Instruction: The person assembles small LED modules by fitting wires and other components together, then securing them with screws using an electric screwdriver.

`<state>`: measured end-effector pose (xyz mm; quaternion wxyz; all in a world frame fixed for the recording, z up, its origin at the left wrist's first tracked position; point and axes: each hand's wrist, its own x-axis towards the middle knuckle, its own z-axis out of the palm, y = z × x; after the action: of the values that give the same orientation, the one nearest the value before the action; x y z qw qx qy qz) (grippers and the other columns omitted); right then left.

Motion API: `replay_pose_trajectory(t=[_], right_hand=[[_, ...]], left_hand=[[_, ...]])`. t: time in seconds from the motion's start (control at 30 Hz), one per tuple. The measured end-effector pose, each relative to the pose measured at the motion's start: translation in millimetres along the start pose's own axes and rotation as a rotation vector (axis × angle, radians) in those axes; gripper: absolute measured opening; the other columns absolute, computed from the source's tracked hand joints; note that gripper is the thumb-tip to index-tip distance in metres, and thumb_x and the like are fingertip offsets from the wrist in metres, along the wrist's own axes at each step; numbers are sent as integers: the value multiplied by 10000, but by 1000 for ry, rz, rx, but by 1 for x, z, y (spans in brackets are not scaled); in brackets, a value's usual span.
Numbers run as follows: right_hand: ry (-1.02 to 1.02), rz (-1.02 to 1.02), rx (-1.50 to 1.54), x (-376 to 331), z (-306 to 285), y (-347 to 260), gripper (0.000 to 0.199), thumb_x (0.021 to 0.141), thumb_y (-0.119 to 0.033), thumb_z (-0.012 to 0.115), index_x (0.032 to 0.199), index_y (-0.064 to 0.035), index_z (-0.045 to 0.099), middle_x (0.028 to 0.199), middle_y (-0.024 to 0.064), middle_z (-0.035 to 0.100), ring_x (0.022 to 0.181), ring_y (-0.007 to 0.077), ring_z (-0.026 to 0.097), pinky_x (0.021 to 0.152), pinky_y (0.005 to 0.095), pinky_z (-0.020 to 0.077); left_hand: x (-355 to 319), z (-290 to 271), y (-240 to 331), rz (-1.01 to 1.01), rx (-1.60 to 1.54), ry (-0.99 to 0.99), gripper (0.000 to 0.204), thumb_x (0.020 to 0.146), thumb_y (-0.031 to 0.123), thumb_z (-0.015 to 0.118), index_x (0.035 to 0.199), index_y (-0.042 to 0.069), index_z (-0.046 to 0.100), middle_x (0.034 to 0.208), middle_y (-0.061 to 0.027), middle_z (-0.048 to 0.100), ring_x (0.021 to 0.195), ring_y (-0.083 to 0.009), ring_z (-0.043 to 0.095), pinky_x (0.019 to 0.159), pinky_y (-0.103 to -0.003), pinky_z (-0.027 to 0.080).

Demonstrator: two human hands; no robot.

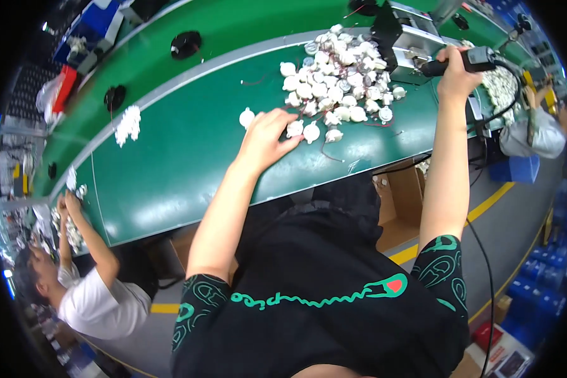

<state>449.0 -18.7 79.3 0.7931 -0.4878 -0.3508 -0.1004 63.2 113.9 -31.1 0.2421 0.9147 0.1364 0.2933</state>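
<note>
We saw the left hand (268, 135) half open, fingertips touching a white part (295, 129) at the heap's (340, 75) near edge; the right hand (455, 70) gripped a black tool handle (469, 60) beside it.

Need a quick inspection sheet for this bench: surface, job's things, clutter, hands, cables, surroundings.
Surface: green bench mat, grey-edged.
Job's things: heap of small white round parts, some with thin wires; black handheld power tool.
Clutter: smaller white pile; two black discs.
Hands: left hand flat on the mat, fingers touching loose parts at the heap's edge; right hand gripping the tool.
Cables: black cord hanging from the tool.
Surroundings: a person at the left bench end, another at the far right; cardboard box under the bench; yellow floor line.
</note>
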Motion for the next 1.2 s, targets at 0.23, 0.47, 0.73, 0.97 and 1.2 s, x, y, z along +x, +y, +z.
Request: replay_pose_trajectory(t=[0.23,0.47,0.73,0.97,1.2], right_hand=[[-90,135,44,16,26,10,268,805,50,742,1007,16,568,694,101,637,547,191,623,538,304,488],[-353,310,163,30,11,6,162,825,9,682,951,7,581,662,112,563,548,244,564,554,404,490],[-337,299,154,50,-10,2,139,841,-154,628,748,-73,564,632,68,549,579,205,546,596,353,468],[-142,274,236,49,8,-21,141,818,-81,655,719,-77,555,601,47,530,562,175,543,562,307,444],[-144,303,171,18,9,-12,106,811,2,615,798,-59,530,600,63,523,458,187,507,459,326,448]], left_hand=[[-7,-2,-2,-8,-46,32,354,708,110,857,1001,44,668,994,-80,686,863,-274,660,745,-371,521],[-8,2,-1,5,-65,40,347,707,105,858,987,35,667,981,-80,682,848,-268,655,744,-364,520],[-6,3,-2,-50,-35,4,356,700,159,864,984,62,673,982,-63,682,888,-266,660,750,-376,484],[0,8,2,31,-3,29,338,704,79,855,986,30,677,932,-70,656,715,-201,576,650,-326,482],[-6,6,5,-17,6,38,335,704,66,856,982,22,674,922,-71,654,695,-173,550,625,-303,469]])
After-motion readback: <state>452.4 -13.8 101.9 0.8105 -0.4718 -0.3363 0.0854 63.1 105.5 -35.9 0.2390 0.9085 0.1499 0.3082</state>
